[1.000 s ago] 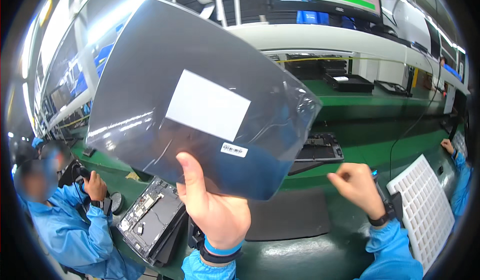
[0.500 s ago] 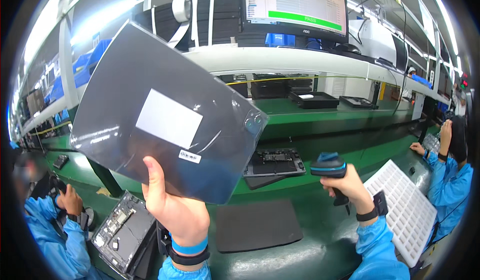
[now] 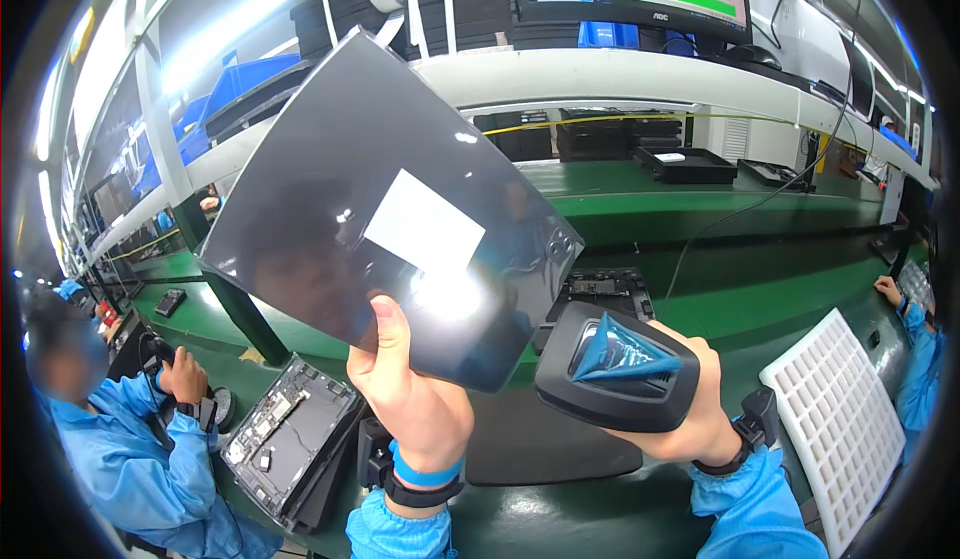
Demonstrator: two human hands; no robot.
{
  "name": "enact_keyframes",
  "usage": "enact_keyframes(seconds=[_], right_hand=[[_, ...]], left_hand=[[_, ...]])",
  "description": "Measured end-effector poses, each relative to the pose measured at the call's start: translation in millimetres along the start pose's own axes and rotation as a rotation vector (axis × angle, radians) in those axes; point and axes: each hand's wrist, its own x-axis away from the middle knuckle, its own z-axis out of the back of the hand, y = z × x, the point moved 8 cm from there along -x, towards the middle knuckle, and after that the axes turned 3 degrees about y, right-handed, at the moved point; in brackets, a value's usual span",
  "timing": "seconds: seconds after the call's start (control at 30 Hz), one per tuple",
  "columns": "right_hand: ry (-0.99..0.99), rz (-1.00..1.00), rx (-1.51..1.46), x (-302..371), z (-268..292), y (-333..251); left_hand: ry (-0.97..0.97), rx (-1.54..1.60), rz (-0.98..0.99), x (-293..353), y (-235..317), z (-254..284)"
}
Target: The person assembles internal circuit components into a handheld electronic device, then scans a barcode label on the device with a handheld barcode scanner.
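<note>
Gripping a dark panel (image 3: 385, 199), left hand (image 3: 415, 399); right hand (image 3: 690, 414) clasps a scanner (image 3: 615, 367).

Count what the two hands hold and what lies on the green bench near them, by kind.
Dark panel held up in the left hand: 1
Handheld scanner in the right hand: 1
Opened devices on the bench: 2
Black mat: 1
White grid tray: 1
Total: 6

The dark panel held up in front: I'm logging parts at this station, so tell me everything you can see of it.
The dark panel is a thin, glossy grey-black sheet with rounded corners, reflective as if film-covered. A white rectangular label sits near its middle, and a small lens cluster at its right corner. It is held up tilted, above the green bench. The left hand pinches its lower edge; the handheld scanner is raised beside it.
</note>
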Motion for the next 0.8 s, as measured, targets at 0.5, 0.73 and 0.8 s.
enact_keyframes(seconds=[0.5,0.73,0.8], right_hand=[[0.474,-0.373,-0.155,32.4,93.0,5.3],[0.437,-0.377,-0.114,37.1,114.1,18.5],[0.401,-0.374,-0.09,29.9,111.1,29.8]], left_hand=[[-0.925,-1.139,-0.499,37.0,-10.8,-40.0],[-1.31,-1.567,-0.597,131.6,-86.2,22.6],[-1.396,-1.542,-0.574,142.7,-93.3,32.8]])
